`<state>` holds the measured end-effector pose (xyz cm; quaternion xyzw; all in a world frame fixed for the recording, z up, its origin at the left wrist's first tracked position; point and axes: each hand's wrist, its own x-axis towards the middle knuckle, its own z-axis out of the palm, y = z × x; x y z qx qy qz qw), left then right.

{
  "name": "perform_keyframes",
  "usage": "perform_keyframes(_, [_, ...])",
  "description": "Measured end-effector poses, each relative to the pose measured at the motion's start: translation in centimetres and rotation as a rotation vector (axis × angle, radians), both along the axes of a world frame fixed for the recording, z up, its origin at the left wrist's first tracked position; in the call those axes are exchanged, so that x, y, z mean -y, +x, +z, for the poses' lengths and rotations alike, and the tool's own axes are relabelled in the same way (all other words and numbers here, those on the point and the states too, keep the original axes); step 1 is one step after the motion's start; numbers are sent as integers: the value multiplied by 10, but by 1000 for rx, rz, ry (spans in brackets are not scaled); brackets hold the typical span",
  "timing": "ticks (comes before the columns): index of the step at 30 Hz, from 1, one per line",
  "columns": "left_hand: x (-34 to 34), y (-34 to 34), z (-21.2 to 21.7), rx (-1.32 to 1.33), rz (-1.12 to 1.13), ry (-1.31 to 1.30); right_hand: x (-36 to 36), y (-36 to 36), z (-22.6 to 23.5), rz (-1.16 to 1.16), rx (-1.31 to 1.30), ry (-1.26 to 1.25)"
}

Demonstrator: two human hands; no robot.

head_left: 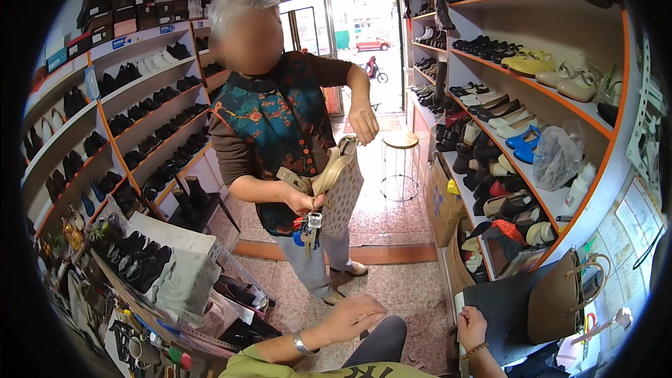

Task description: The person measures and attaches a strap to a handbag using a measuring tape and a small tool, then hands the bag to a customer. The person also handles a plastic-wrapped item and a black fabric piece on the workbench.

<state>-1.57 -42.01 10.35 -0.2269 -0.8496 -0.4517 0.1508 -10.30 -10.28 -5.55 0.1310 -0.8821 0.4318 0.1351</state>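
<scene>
My left hand [358,316] lies palm down on my knee, fingers loosely curled, its grip closed on nothing; a silver bracelet [302,344] sits on that wrist. My right hand [471,326] rests at the near edge of a dark board [507,311] on the table, fingers bent over the edge; whether that grip actually clamps the board I cannot tell. A beaded bracelet [477,348] circles that wrist. Just beyond the board stands a brown handbag [558,294] with pale handles.

In front of me, well apart from both my hands, a person in a patterned vest [276,122] stands on the tiled floor [392,283]. One of their hands holds a beige sandal [329,171] against a small patterned pouch [344,196], with a bunch of keys [308,231] hanging below; their other hand [362,122] is raised above the sandal's strap.

Behind them is a round stool [400,141] near the open doorway. Shelves of dark shoes [140,108] line the left wall, and orange-edged shelves [532,73] with mixed shoes line the right, where a clear plastic bag [556,157] sits.
</scene>
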Motion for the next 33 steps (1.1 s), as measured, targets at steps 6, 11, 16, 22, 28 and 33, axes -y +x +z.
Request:
perform_keyframes(6, [67,2,121,-655,266,-288,1,0,2,1,23,57])
perform_keyframes(11, [160,-139,217,-617,488,-480,4,0,1,-1,-48,64])
perform_keyframes(16, [204,-253,193,-277,467,-812,12,-1,3,-31,-174,134])
perform_keyframes(22, [235,-321,171,200,213,-639,18,-1,6,-70,-124,139])
perform_keyframes(28, [236,-357,173,376,90,-849,22,-3,9,-78,-92,172])
perform_keyframes(33, [228,-365,146,445,91,-711,24,-5,14,-69,-85,204])
